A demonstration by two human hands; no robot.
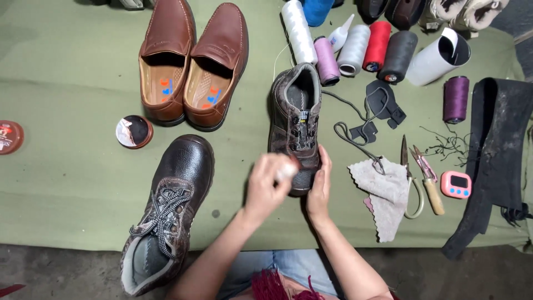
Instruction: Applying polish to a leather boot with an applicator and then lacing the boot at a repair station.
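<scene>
Olive-green cloth [66, 83] covered the worktop, which carried footwear and sewing supplies. Largest was a long strip of black material [499, 161] at the right edge. A pair of tan loafers [191, 61] sat at the upper left, and a dark brown laced boot [166, 211] lay at the lower left. At the centre stood the unlaced brown shoe [294, 119], toe toward the person, its grey lace [347, 130] trailing loose to the right. Spools of thread [355, 47] lined the top. A grey rag [383, 194], scissors [410, 183], thread snips [428, 180], a pink timer [456, 184] and an open polish tin [134, 131] lay around it.

The right hand [319, 191] was closed on the shoe's toe, steadying it. The left hand [269, 183] pressed something pale and small against the toe cap; its grip was closed around that object, though what it was could not be told through the blur. Judging from this, rubbing well would mean keeping the right hand firm so the shoe cannot slide, and working in small, even strokes across the toe.
</scene>
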